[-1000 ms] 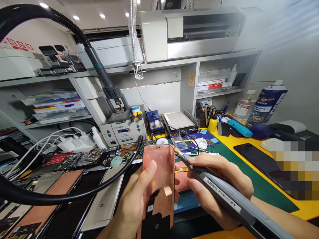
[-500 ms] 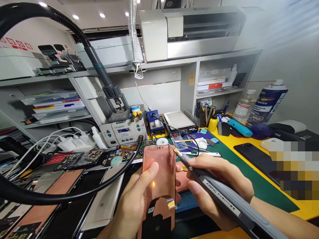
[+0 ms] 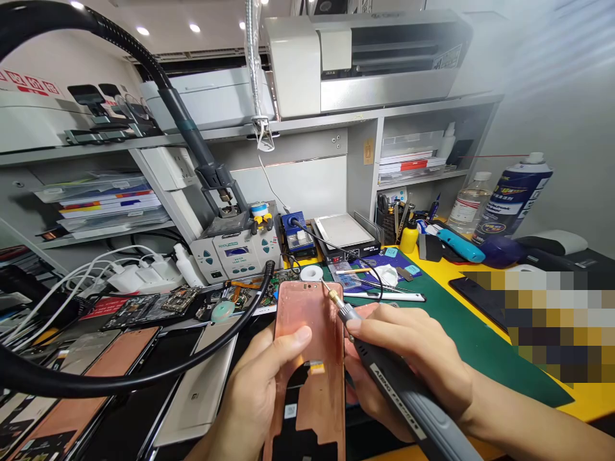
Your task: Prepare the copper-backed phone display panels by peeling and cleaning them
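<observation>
On the left of the counter, a loose copper-coloured sheet is lying among dark panels, and a pale phone back is resting just right of it. In the near middle, the left hand is gripping a copper panel, its thumb resting across the face, while the thin tip of a grey pen tool is crossing the panel's far right corner, contact unclear. The right hand is gripping that tool near the green mat, and a black phone is lying farther right.
</observation>
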`<state>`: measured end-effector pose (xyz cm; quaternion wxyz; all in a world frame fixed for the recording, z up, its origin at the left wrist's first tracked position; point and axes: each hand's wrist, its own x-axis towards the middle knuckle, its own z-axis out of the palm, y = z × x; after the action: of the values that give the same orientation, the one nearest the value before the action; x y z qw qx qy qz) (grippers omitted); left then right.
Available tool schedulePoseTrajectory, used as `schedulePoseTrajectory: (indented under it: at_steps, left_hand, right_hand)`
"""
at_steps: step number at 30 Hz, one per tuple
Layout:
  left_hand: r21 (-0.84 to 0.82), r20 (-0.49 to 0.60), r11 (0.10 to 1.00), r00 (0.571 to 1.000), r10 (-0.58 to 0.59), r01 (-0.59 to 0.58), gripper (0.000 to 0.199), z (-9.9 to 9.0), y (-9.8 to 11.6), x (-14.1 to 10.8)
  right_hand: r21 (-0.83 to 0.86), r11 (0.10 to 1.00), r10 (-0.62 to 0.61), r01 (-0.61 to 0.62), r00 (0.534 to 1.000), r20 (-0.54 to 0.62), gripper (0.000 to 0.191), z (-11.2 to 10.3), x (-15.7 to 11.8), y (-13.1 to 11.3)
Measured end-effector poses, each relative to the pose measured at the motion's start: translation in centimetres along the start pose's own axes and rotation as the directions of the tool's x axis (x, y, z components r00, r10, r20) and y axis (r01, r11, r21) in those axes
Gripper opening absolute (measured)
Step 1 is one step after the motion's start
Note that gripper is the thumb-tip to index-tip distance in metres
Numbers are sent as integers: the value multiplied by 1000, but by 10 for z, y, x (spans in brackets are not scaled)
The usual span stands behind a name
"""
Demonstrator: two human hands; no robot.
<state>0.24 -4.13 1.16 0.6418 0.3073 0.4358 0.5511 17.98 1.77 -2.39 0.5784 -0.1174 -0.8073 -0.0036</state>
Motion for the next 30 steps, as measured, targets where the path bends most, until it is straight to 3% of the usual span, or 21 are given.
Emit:
schedulePoseTrajectory:
  at_steps: [5, 10, 20, 30]
  left_hand:
    - [-45, -49, 998, 998, -34, 32, 48, -2, 0, 0]
    - [-89, 3, 994, 998, -59, 59, 51, 1, 1, 0]
    - [-18, -85, 1000, 996, 14, -15, 14, -12, -7, 5]
    - [6, -98, 999, 995, -31, 32, 11, -9, -5, 3]
  right_hand:
    - [-50, 997, -54, 54, 998, 14, 45, 0, 1, 2]
    - [-69, 997, -41, 42, 999, 15, 44, -1, 2, 1]
    - [-126, 989, -65, 73, 996, 65, 40, -2, 0, 3]
    - [-74, 991, -108, 115, 989, 99, 36, -1, -5, 6]
